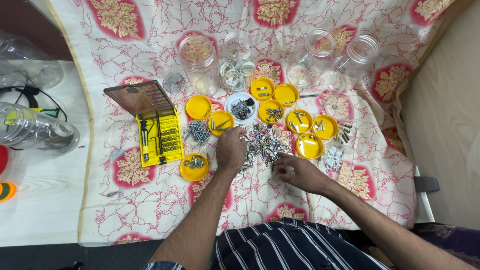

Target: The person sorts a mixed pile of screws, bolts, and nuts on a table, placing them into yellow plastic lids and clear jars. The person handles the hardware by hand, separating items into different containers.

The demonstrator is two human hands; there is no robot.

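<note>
Between the two hands lies a loose pile of silvery screws and nuts [262,144]. Left hand [231,149] rests knuckles-up at its edge, grip hidden; right hand [299,172] pinches pieces, fingers curled.

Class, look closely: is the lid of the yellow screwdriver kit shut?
No: the kit's clear lid is swung open, showing the bits and the driver.

Before you lie a white cloth [150,210] patterned with red veins and red-and-gold floral medallions, yellow lids [199,107] and a white lid [233,102], silvery screws [265,142], a yellow tool case [159,137], and your navy white-striped garment [285,247].
</note>
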